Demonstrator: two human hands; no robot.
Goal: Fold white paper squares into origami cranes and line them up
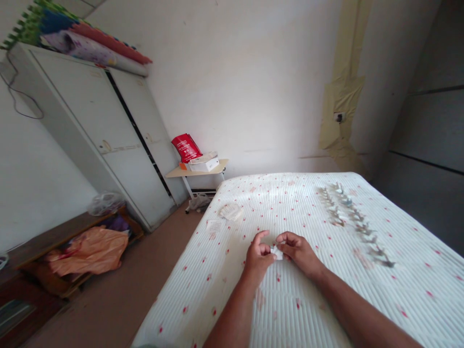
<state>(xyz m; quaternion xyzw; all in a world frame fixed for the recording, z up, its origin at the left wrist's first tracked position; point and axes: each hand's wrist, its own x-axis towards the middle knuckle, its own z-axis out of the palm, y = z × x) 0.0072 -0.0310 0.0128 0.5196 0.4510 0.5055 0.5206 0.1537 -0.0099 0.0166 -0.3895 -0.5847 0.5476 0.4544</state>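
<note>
Between my two hands, over the middle of the bed, is a small piece of white paper (277,252). My left hand (258,255) pinches its left side, with the index finger raised and curved. On the other side, my right hand (297,250) grips the paper's upper right edge with closed fingers. To the right on the striped bedspread (290,304) stand two rows of small folded paper figures (358,217), blurred in detail. Beyond my left hand lie a round stack of pale papers (230,211) and a printed paper sheet (213,226).
A small side table (177,171) behind the bed holds a red bag (186,148) and a white box (205,164). Grey cabinets (90,116) stand at the left, near a wooden bench (47,241) with an orange plastic bag (90,251).
</note>
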